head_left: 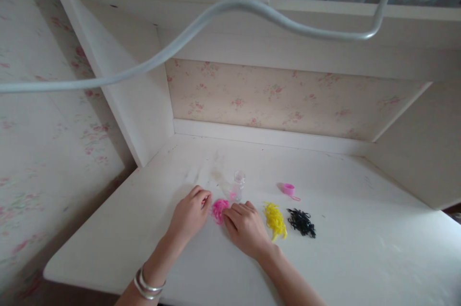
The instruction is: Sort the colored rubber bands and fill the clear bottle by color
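Observation:
On the white desk (345, 248) lies a small heap of pink rubber bands (218, 209), and both hands close in on it. My left hand (190, 215) rests at the heap's left side with its fingers curled down onto the desk. My right hand (245, 226) sits at the heap's right side, fingers bent and tips touching the pink bands. What the fingertips pinch is too small to make out. Just behind the heap stands a small clear bottle (237, 186) with some pink inside.
A heap of yellow rubber bands (275, 219) and one of black bands (301, 222) lie right of my right hand. A pink cap (288, 189) lies behind them. A grey cable (201, 22) hangs across the view. Shelf walls enclose the desk; bottles stand above.

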`<action>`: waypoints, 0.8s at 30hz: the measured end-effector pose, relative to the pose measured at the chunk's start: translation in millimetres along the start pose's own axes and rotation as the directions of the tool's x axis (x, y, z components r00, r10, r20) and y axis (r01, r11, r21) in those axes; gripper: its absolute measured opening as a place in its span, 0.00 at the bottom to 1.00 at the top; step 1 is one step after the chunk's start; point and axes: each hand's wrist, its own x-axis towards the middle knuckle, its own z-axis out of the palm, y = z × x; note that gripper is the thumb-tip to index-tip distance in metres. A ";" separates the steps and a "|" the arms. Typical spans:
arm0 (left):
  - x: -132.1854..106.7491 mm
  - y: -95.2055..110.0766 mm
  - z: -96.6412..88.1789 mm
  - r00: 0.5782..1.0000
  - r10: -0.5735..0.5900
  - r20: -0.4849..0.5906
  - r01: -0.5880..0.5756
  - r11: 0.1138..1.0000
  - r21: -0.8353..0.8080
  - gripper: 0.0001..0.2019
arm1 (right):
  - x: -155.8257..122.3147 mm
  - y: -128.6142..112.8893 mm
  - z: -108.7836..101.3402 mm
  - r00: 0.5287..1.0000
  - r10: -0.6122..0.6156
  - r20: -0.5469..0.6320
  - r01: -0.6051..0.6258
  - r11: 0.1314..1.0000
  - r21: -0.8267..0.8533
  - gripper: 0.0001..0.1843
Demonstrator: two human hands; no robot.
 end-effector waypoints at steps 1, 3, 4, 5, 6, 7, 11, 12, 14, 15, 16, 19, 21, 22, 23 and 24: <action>-2.4 -3.4 0.3 1.000 -0.005 0.016 0.004 0.999 0.036 0.10 | 0.0 0.9 -0.5 1.000 0.024 -0.006 -0.024 1.000 0.018 0.11; -4.4 -7.1 0.1 0.998 0.013 0.056 -0.018 0.997 0.080 0.10 | 0.0 2.1 -0.6 0.998 0.057 -0.014 -0.056 0.997 0.048 0.11; -4.7 -7.7 -0.2 0.996 0.030 0.078 -0.037 0.996 0.086 0.10 | -0.1 2.3 -0.3 0.998 0.065 -0.016 -0.064 0.996 0.058 0.11; -4.9 -7.9 -0.5 0.994 0.050 0.100 -0.059 0.995 0.083 0.09 | 0.0 2.4 0.4 0.998 0.068 -0.017 -0.067 0.996 0.063 0.11; -5.2 -7.8 -0.7 0.990 0.069 0.120 -0.079 0.994 0.076 0.09 | 0.2 2.3 1.3 0.998 0.068 -0.016 -0.067 0.996 0.064 0.11; -5.6 -7.7 -0.7 0.987 0.085 0.137 -0.095 0.993 0.066 0.09 | 0.5 2.2 2.3 0.998 0.068 -0.017 -0.066 0.996 0.062 0.12; -8.9 -8.0 -0.1 0.981 0.103 0.163 -0.111 0.993 0.041 0.10 | 2.4 1.4 6.1 0.995 0.082 -0.052 -0.078 0.995 0.068 0.12; -9.9 -8.3 0.2 0.981 0.100 0.167 -0.108 0.993 0.042 0.11 | 2.6 1.1 6.3 0.994 0.089 -0.068 -0.084 0.994 0.073 0.12; -11.8 -9.2 1.2 0.979 0.101 0.179 -0.112 0.992 0.054 0.12 | 2.3 -0.2 5.0 0.990 0.099 -0.096 -0.090 0.992 0.090 0.11; -12.6 -9.8 2.1 0.977 0.106 0.187 -0.119 0.991 0.062 0.12 | 1.9 -1.2 3.4 0.988 0.106 -0.110 -0.095 0.990 0.106 0.11; -13.3 -10.8 3.4 0.975 0.113 0.193 -0.129 0.989 0.071 0.13 | 1.6 -2.3 1.0 0.984 0.120 -0.128 -0.103 0.986 0.133 0.11; -14.7 -15.4 9.8 0.971 0.134 0.200 -0.153 0.984 0.086 0.12 | 3.1 -5.1 -10.3 0.949 0.225 -0.219 -0.159 0.946 0.282 0.10; -15.0 -19.5 14.8 0.969 0.142 0.204 -0.162 0.983 0.083 0.11 | 7.9 -4.7 -20.0 0.898 0.328 -0.292 -0.205 0.901 0.384 0.10; -15.0 -21.3 17.0 0.967 0.145 0.212 -0.165 0.983 0.077 0.11 | 11.6 -3.3 -25.0 0.870 0.370 -0.324 -0.221 0.882 0.415 0.10; -15.0 -22.7 18.5 0.965 0.147 0.218 -0.165 0.984 0.071 0.11 | 15.8 -1.3 -29.7 0.846 0.399 -0.354 -0.231 0.872 0.432 0.11; -15.0 -23.5 19.3 0.964 0.147 0.221 -0.165 0.984 0.066 0.11 | 20.4 1.5 -34.0 0.828 0.413 -0.380 -0.233 0.869 0.436 0.11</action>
